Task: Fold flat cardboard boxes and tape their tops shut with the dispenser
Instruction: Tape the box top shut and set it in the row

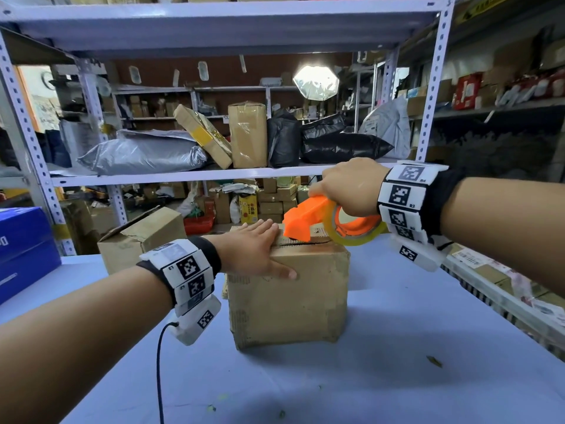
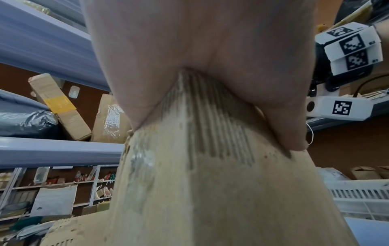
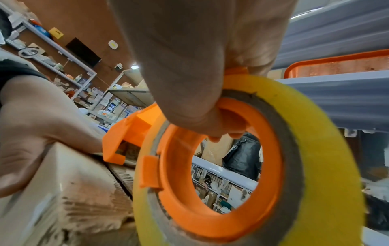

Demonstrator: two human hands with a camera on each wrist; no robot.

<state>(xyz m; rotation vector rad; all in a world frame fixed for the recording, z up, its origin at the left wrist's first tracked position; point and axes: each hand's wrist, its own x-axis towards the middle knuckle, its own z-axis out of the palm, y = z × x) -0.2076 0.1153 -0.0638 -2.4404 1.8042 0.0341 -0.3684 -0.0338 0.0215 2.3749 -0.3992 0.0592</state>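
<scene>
A worn brown cardboard box [image 1: 287, 298] stands upright in the middle of the blue table, its top flaps down. My left hand [image 1: 256, 249] lies flat on the box's top left corner, fingers straight across the flaps and thumb down the front face; the left wrist view shows the palm [image 2: 210, 50] pressed on that corner [image 2: 189, 149]. My right hand [image 1: 348, 185] grips an orange tape dispenser [image 1: 305, 218] loaded with a yellowish clear tape roll [image 1: 360, 234]. The dispenser's nose rests on the box's top seam at the right. In the right wrist view my fingers curl through the roll's orange core [image 3: 210, 166].
A second cardboard box [image 1: 140, 237] with a raised flap stands behind on the left. A blue carton [image 1: 24, 246] sits at the table's left edge. Metal shelving [image 1: 214, 172] with parcels and bags rises behind the table. A slatted white crate [image 1: 495, 298] borders the right side.
</scene>
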